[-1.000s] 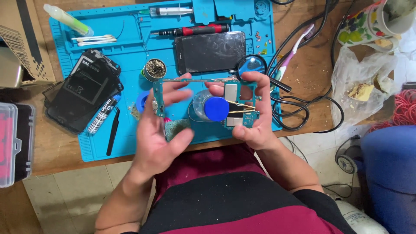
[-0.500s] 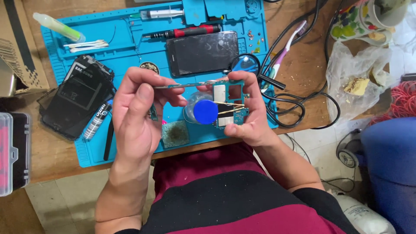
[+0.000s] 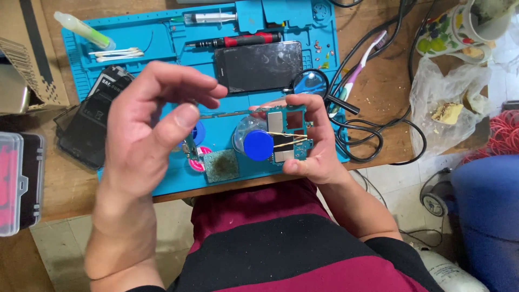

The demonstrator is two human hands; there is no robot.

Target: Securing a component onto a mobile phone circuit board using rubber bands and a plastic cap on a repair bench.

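Observation:
My right hand grips the right end of a teal circuit board with metal shields and thin yellow wires, held over the blue work mat. The board's thin strip runs left to the thumb tip of my left hand. That hand is raised close to the camera, its fingers curled a little apart above the thumb. Whether it pinches the strip is unclear. A small bottle with a blue cap stands on the mat under the board.
On the mat lie a dark phone screen, a red and black screwdriver, a syringe, cotton swabs, a magnifier and a green pad. A black phone casing, a toothbrush, cables and a plastic bag lie around it.
My left hand has risen toward the camera and its fingers have loosened from a pinch on the board's strip. My right hand still holds the board in about the same place.

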